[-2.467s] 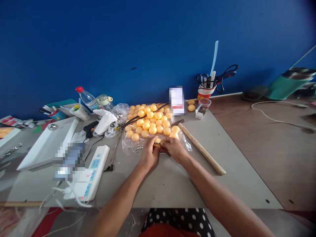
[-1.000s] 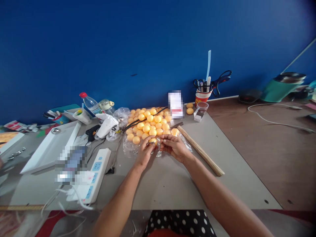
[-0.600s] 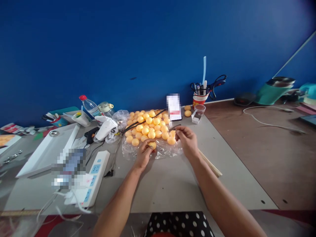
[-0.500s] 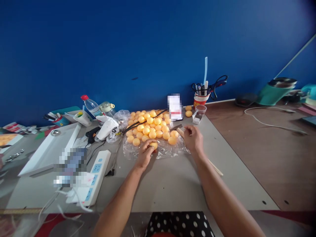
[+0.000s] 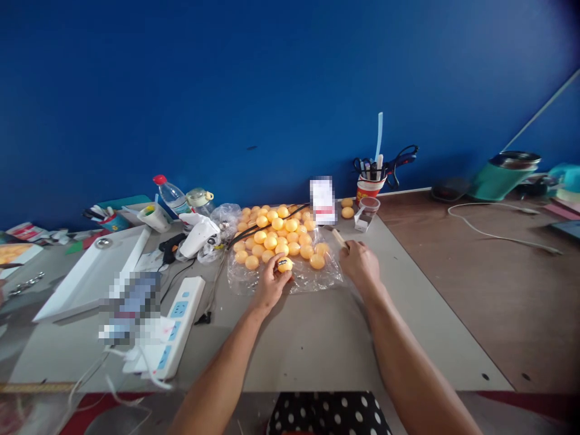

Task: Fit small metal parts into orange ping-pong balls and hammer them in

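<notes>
My left hand (image 5: 270,283) pinches one orange ball (image 5: 284,264) with a dark mark on it, at the near edge of a clear plastic sheet (image 5: 290,281). Several more orange balls (image 5: 276,232) lie heaped on that sheet. My right hand (image 5: 360,266) is curled around a wooden stick (image 5: 338,237), whose far end pokes out past the fingers toward a blurred white card (image 5: 323,199). Both hands rest on the grey tabletop (image 5: 308,338).
To the left are a white power strip (image 5: 170,326), a white glue gun (image 5: 196,237), a water bottle (image 5: 170,193) and a white tray (image 5: 90,272). A red cup with scissors (image 5: 369,184) and a clear cup (image 5: 369,208) stand at the back. A brown surface (image 5: 475,266) lies to the right.
My right hand left the ball held in both hands, moved right and closed on the wooden stick. My left hand kept the ball near the plastic sheet's edge.
</notes>
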`<state>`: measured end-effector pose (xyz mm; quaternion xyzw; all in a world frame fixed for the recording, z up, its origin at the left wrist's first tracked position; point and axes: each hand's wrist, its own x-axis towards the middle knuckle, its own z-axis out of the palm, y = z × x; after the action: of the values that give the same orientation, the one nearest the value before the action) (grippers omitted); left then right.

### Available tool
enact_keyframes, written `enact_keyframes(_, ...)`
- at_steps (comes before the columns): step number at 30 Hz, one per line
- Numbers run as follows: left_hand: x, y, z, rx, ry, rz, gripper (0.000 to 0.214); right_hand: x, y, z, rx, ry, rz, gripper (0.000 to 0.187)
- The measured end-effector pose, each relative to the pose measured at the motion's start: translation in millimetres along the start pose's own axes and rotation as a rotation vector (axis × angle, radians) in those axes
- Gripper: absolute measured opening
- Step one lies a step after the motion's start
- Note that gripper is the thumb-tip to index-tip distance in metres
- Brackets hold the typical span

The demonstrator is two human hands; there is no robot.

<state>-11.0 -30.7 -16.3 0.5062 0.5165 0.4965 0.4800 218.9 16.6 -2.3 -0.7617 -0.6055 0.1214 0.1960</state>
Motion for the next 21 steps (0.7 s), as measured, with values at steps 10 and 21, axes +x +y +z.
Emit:
enact_keyframes(10,4,-3,3.0,0.012,0.064,0.007,0.039,-32,-31,-28,0.539,-0.247,-0.587,0.023)
enact_keyframes(21,5,3,3.8,-0.074,0.115,-0.076,0.035,-41,-39,-24,0.474,-0.327,-0.612,0.027)
